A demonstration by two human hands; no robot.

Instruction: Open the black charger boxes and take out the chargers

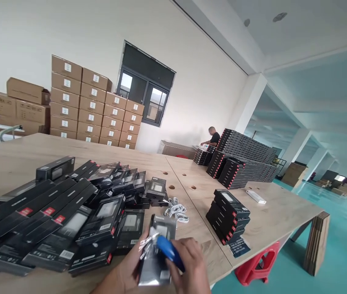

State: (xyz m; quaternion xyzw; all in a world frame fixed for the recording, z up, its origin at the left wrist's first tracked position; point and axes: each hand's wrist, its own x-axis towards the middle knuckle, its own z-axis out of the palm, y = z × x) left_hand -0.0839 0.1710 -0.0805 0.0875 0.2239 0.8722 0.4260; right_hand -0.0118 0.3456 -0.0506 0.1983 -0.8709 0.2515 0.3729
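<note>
Left hand [130,261] and right hand [191,263] work nearest, at 6 o'clock: the left is clamped on the near-left side of a dark box [158,267], the right wrapped round a blue tool [171,252] whose blurred head meets the shiny film [149,245] over that box.

Taking the dark box as the clock's centre, a jumble of black boxes [106,212] spreads over the table [204,249] from 9 to 11 o'clock, some overlapping, some tilted. Coiled white cables [177,211] lie just beyond the dark box at 1 o'clock. At 2 o'clock a short stack [228,216] stands near the table's edge, a printed sheet [239,246] beside its base. Around 3 o'clock, below the tabletop, is a red stool [257,263].

Farther off, at 2 o'clock, lies a white box [255,197]; beyond it rise long rows [246,163] of black boxes with red ends. A person [213,136] in dark clothing leans at 1 o'clock. Brown cartons [93,110] are piled at 11 o'clock, next to a window [147,85] at 12.
</note>
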